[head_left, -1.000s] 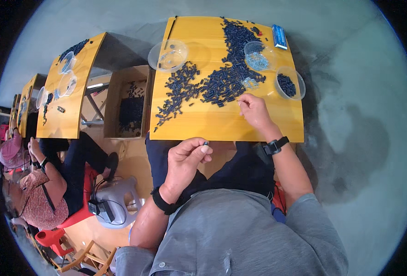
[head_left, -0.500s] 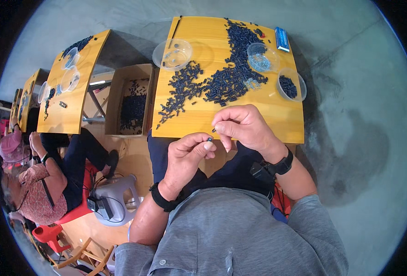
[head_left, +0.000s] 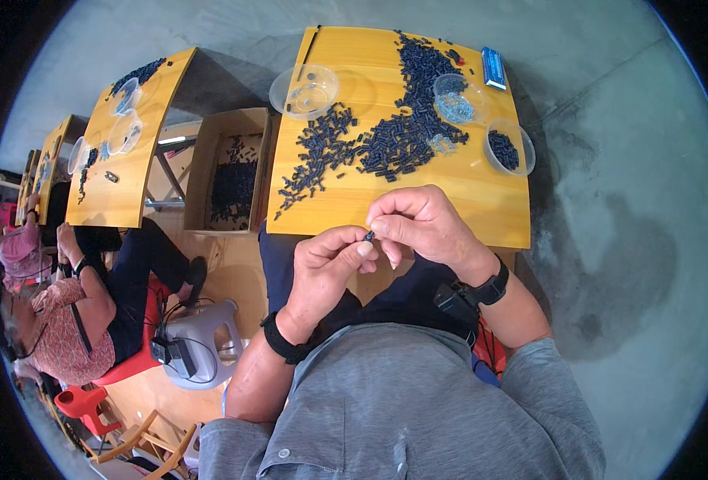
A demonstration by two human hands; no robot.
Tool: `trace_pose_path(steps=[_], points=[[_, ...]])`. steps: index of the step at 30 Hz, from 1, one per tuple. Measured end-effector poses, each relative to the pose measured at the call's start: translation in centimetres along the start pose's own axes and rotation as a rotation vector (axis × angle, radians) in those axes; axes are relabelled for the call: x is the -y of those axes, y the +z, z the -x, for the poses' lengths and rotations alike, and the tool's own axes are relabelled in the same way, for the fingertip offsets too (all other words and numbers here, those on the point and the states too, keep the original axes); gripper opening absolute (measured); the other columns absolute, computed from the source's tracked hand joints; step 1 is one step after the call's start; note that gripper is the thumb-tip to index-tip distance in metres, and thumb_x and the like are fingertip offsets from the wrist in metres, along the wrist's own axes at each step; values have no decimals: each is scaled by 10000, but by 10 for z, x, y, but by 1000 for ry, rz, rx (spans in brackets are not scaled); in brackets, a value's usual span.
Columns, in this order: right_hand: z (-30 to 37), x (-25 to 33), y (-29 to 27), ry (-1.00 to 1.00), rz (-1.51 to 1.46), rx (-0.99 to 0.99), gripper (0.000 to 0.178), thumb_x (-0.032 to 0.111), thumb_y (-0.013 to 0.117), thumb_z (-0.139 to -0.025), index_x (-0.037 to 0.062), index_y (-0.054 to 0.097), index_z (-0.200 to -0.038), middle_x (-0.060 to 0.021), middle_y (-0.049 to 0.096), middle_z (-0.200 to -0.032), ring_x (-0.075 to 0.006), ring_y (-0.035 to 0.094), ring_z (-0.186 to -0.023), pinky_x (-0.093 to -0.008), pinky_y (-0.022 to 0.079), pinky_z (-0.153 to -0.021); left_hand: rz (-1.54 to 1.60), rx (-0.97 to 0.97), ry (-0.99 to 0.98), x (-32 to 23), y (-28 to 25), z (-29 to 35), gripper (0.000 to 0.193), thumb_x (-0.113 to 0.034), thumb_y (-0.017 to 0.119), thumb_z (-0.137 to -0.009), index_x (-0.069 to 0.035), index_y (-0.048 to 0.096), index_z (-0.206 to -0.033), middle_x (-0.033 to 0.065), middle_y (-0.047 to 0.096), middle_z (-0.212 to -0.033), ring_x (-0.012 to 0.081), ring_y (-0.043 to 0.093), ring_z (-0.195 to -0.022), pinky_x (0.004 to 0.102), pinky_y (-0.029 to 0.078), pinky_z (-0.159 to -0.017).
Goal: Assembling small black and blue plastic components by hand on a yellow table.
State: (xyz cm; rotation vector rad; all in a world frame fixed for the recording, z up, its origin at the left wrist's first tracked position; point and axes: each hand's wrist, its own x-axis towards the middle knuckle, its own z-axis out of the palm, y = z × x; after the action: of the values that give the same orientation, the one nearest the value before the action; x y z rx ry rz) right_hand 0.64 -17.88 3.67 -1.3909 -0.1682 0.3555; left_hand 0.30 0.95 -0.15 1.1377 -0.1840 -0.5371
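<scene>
Both hands meet: left hand (head_left: 322,268) and right hand (head_left: 422,228) pinch one small dark piece (head_left: 369,236) between fingertips; best kept steady, fingers close, above the table edge (head_left: 418,232).

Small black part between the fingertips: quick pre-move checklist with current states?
1. Small black part pinched between both hands: ok; left hand and right hand meet on it at the table's near edge.
2. Part's end and orientation visible: cannot tell, too small and mostly hidden by fingertips.
3. Supply within view: ok; pile of black parts spread across the yellow table.
4. Right-side bowl with black parts upright: ok.
5. Clear bowl at the far left edge holds room: ok, nearly bare.
6. Neighbouring person's hands away from this table: ok.
</scene>
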Motion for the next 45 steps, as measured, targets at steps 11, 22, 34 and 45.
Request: trace_pose_path(steps=[11, 22, 34, 45], points=[[0, 4, -3, 37, 83, 30, 154, 126, 551, -923, -13, 608, -888, -3, 586, -658, -51, 544, -527, -195, 450, -479, -50, -15, 16, 2, 0, 1, 138, -28, 565, -893, 35, 619, -1003, 96, 659, -813, 155, 628, -691, 274, 528, -646], [-3, 14, -13, 30, 233, 168, 152, 133, 549, -910, 3, 615, -869, 0, 573, -609, -59, 541, -528, -209, 443, -488, -2, 57, -39, 1, -2, 0, 135, -49, 570, -894, 7, 627, -1003, 92, 661, -804, 155, 624, -674, 267, 515, -630], [-5, 14, -17, -53, 291, 255, 106, 94, 547, -894, 5, 601, -873, -9, 587, -679, -69, 547, -534, -214, 442, -497, 93, 120, -89, -4, 1, 2, 125, -44, 549, -906, 3, 646, -968, 37, 646, -778, 94, 595, -663, 222, 493, -622], [-10, 20, -17, -92, 345, 290, 81, 59, 546, -871, -2, 599, -857, -29, 567, -706, -88, 559, -537, -230, 445, -488, 140, 132, -114, -5, 1, 0, 129, -52, 540, -912, 7, 636, -976, 41, 635, -779, 100, 587, -644, 223, 487, -611]])
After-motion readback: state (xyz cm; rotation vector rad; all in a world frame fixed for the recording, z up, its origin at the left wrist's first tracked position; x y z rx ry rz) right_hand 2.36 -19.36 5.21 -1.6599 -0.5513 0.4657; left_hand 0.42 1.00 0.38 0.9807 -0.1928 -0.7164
